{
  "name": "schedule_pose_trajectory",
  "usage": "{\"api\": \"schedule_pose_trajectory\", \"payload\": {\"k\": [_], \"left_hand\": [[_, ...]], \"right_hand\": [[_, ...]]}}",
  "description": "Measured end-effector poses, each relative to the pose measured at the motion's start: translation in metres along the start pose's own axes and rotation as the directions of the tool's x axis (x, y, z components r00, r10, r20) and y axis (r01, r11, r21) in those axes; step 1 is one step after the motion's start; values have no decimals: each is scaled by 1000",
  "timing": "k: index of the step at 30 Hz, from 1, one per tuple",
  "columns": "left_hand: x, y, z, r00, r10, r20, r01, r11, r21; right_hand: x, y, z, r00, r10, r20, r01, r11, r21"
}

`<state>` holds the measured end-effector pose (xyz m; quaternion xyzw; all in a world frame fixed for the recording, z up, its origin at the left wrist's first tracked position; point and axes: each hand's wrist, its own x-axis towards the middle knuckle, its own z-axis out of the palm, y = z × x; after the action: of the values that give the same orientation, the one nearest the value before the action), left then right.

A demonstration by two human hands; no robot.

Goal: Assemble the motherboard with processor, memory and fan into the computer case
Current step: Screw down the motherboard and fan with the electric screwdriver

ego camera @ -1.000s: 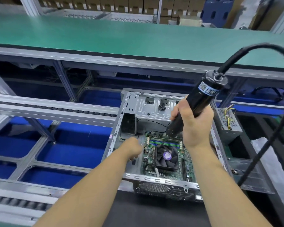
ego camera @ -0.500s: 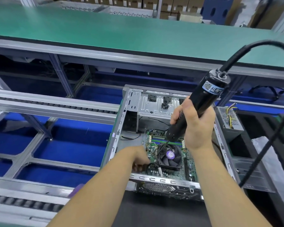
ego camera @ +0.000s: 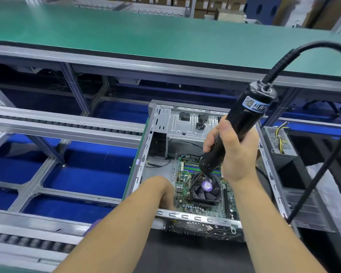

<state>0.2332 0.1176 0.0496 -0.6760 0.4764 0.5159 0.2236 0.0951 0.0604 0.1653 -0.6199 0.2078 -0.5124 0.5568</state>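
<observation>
Here, listed from the near edge of the frame to the far edge:

Left hand (ego camera: 161,191): lower centre, reaching inside the computer case (ego camera: 144,154) at the motherboard's left edge; fingers hidden behind the hand, so its grip cannot be told.
Computer case: open grey metal shell, centre of the frame, near rim (ego camera: 195,217) across the lower middle.
Motherboard (ego camera: 201,208): green, lying flat inside the case on its right half.
Fan (ego camera: 207,187): black, purple hub label, seated on the motherboard at centre.
Memory (ego camera: 191,168): sticks in slots just beyond the fan, partly covered by the tool.
Right hand (ego camera: 233,152): right of centre, fingers wrapped round the electric screwdriver (ego camera: 242,123).
Electric screwdriver: black, tilted, bit down at the fan's left corner; contact there too small to tell.
Cable (ego camera: 323,158): black, arching from the tool's top to the right edge.
Power supply (ego camera: 278,142): grey box with yellow wires, right of the case.
Roller rails (ego camera: 67,123): left half, over blue flooring.
Green bench (ego camera: 146,34): across the upper frame.
Cartons (ego camera: 165,1): top edge.
</observation>
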Motion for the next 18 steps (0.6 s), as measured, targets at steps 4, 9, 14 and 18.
{"api": "schedule_pose_trajectory", "payload": {"k": [4, 9, 14, 18], "left_hand": [[1, -1, -1, 998, -63, 9, 62, 997, 55], [2, -2, -1, 997, -76, -4, 76, 995, 68], [4, -4, -2, 999, -8, -45, 11, 999, 52], [3, -2, -3, 990, 92, -106, -90, 996, 25]], "right_hand": [[-1, -1, -1, 1000, 10, 3, -10, 1000, 17], [-1, -3, -1, 999, 18, 29, -19, 998, 55], [-1, -2, -4, 1000, -2, -11, 3, 999, 51], [4, -6, -8, 996, -50, -73, 53, 998, 36]]}}
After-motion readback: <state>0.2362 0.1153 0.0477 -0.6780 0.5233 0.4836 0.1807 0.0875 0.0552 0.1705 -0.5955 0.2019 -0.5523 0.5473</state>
